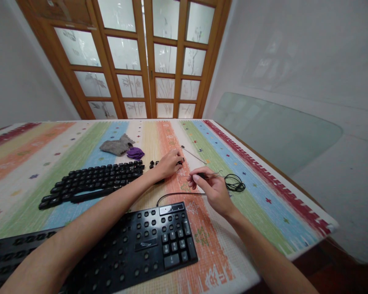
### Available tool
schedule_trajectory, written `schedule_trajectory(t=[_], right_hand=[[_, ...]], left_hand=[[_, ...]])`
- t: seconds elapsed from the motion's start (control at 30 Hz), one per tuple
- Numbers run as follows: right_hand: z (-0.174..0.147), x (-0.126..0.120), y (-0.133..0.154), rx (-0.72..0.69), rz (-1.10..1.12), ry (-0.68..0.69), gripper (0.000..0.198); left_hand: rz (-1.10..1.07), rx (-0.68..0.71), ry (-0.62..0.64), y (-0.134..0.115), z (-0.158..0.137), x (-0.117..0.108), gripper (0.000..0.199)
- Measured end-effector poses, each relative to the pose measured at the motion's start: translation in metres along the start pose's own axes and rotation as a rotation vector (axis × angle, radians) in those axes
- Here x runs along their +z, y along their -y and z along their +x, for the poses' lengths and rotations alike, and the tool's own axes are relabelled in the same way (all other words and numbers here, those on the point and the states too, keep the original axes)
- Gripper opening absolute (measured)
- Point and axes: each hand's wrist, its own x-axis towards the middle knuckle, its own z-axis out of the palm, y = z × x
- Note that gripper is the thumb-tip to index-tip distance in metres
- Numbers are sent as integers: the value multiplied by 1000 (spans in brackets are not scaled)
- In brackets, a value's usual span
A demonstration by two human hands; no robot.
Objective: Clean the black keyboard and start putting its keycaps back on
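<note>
Across the front lies a black keyboard (pixel 110 265); most of its keycaps are off, and several remain on the number pad (pixel 174 247). Loose black keycaps (pixel 95 179) are set out in rows behind it. My left hand (pixel 168 163) reaches over the keyboard to the right end of those rows, its fingers closed on a small black keycap (pixel 180 161). To its right, my right hand (pixel 216 190) is raised above the cloth. Its fingers are closed around a thin wire tool with a black handle (pixel 201 175), partly hidden by the fingers.
A grey cloth (pixel 118 145) and a purple bundle (pixel 135 153) lie behind the keycaps. A thin rod with a dark tip (pixel 194 155) rests beyond my hands. The coiled black cable (pixel 235 183) is on the right. A striped tablecloth (pixel 257 204) covers the table.
</note>
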Motion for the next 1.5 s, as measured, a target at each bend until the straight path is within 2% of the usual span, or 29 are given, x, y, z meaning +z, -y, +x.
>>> schedule_trajectory(t=[0.4, 0.57, 0.73, 0.93, 1.07, 1.2, 1.37, 1.5], right_hand=[[0, 0, 1, 9, -6, 5, 13], [2, 0, 3, 13, 1, -9, 16], [1, -3, 3, 5, -101, -59, 32], [-1, -7, 2, -36, -305, -62, 48], [2, -8, 2, -56, -377, 51, 46], [2, -7, 5, 82, -466, 239, 48], [-16, 0, 18, 228, -762, 453, 41], [-34, 8, 28, 409, -844, 617, 37]], left_hand=[[4, -42, -44, -1, 2, 4, 7], [-9, -47, -59, -3, 0, -1, 8], [-52, -49, -83, -17, -16, -18, 4], [-156, 23, -9, -53, -63, -51, 11], [-235, 43, 139, -80, -95, -67, 17], [-243, 5, 215, -99, -123, -73, 16], [-199, 45, 209, -108, -151, -74, 27], [-186, 74, 175, -108, -165, -68, 42]])
